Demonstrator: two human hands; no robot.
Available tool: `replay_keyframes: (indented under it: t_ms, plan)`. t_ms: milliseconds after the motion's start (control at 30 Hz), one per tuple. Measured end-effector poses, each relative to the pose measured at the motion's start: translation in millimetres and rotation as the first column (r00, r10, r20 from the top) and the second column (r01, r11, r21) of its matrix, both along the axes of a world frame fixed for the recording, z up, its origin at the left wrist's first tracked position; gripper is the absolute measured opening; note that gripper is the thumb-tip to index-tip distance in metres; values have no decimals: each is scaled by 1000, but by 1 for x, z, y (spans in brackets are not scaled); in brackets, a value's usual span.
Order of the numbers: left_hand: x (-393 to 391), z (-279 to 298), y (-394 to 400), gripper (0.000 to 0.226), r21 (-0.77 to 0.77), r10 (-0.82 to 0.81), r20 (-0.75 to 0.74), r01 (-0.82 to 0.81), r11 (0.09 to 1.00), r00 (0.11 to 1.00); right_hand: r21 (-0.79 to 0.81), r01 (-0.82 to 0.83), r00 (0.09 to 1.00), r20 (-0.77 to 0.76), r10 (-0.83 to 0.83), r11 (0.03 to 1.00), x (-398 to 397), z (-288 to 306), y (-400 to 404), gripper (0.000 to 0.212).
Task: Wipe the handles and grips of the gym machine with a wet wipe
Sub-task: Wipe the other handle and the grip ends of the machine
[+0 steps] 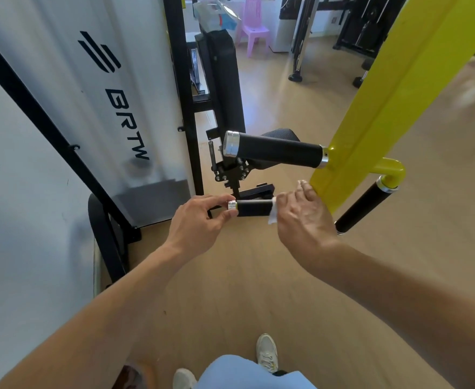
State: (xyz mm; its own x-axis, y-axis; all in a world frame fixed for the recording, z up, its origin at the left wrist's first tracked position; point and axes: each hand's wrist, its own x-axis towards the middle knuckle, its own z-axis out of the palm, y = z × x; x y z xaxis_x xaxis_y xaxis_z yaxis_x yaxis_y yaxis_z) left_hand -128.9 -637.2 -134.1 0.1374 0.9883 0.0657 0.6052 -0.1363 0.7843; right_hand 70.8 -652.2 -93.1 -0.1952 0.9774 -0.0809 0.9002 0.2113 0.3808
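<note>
I see both bare forearms reaching forward and down from the bottom of the view, meeting at a short black foam grip with a silver end cap [251, 208] that sticks out sideways low on the machine. My left hand [200, 220] comes in from the left with the wrist bent slightly; its thumb and fingertips [226, 213] pinch the silver cap, the other fingers curled loosely. My right hand [303, 217] arrives from the right, back upward, fingers [305, 189] closed around the inner end of that grip over a white wet wipe [272, 217], of which only a crumpled corner shows below the palm. Just behind this hand rises the yellow painted steel upright [371, 130]. A longer black grip [275, 150] juts from it above, another black grip [362, 206] slants down at the right.
</note>
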Motion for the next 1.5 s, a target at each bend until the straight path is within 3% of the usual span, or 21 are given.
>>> replay_keyframes:
  t_ms: [67,200,267,333,400,467,600,667,733,833,900,967,1067,1133,1233,1367,1433,1500]
  plan:
    - [1,1,-2,35,-8,11,25,-11,1000,1000,-7,1,1000,28,0,1000,3,3,0,45]
    - [1,4,-5,33,-3,40,28,-40,999,999,-43,-168,959,-239,153,985,-25,-7,9,37]
    - [-1,5,-4,30,2,35,7,-35,999,999,-21,-224,940,-268,210,974,-32,-12,11,37]
    - [-2,5,-3,30,-6,32,-6,-32,999,999,-27,-154,980,-135,149,988,-23,-10,9,41]
    - [-2,4,-3,33,-16,34,3,-34,999,999,-24,-54,994,99,56,998,-6,-3,4,44]
    - [-1,3,-2,35,-18,31,22,-31,999,999,-8,-14,983,182,16,1000,2,3,1,41]
    - [0,2,-2,35,-25,30,29,-30,999,999,-59,-122,980,-164,111,991,-28,1,4,34]
    - [-1,3,-2,34,-5,25,0,-25,1000,1000,1,-240,946,-225,234,971,-35,-8,7,30]
    - [-3,3,-3,34,16,26,-30,-25,1000,999,41,-232,960,-150,235,972,-20,-11,7,33]
    - [-1,-1,-5,36,25,39,15,-39,999,999,57,-122,984,141,113,991,9,-5,-2,37]
    - [2,-3,-6,36,24,57,53,-58,998,997,41,-96,964,252,82,995,13,-1,-6,37]
    - [4,-3,-7,36,16,46,81,-48,999,996,31,-84,985,152,78,996,2,-2,-3,37]
    - [3,-3,-8,34,8,53,95,-54,998,994,-3,-174,975,-141,171,985,-33,-10,7,33]
    - [1,-3,-7,32,15,59,77,-61,998,995,13,-229,953,-203,227,973,-48,-15,10,33]
    - [-2,-1,-3,33,-4,54,70,-54,999,996,66,-221,972,-69,225,973,-26,-13,9,33]
    - [3,0,-3,36,-29,38,83,-36,999,996,17,-104,932,350,92,994,17,0,-3,46]
    - [5,1,-3,35,-43,24,94,-20,999,995,19,-118,952,285,108,993,12,-1,-2,41]
    - [6,2,-4,34,-57,27,112,-21,998,993,19,-147,987,72,145,989,-9,-6,6,35]
